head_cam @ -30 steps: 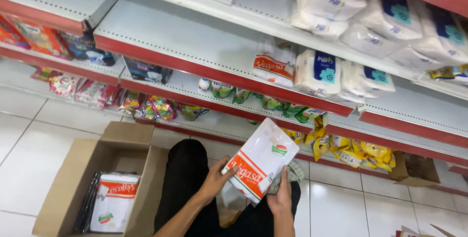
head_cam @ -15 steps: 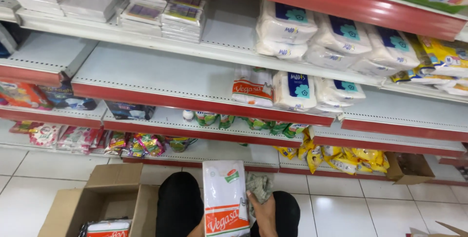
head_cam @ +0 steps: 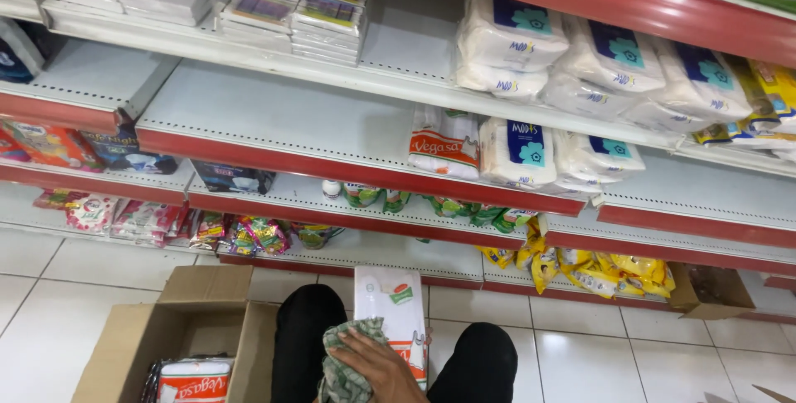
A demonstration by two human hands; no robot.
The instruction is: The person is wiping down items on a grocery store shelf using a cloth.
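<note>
since the earlier frames the white packet has come upright between the knees, where before it was tilted and held out in both hands; the view has also lifted, so more of the shelves shows and less of the lap; one hand now lies low in the picture, palm down on a green checked cloth, pressing it against the packet's lower left face; its fingers lie flat and together over the cloth rather than spread; which hand it is cannot be told from this angle, and the other hand is out of sight; the packet is white with a green and red mark near its top and red print down one side, standing on the person's lap between two black trouser legs; to the left, on the white tiled floor, an open cardboard box holds another white and red packet lying flat; ahead, a grey shelf with a red edge carries one matching packet just beside blue and white soft packs; lower shelves hold small colourful sachets and yellow bags; another small cardboard box sits on the floor at the far right.
</note>
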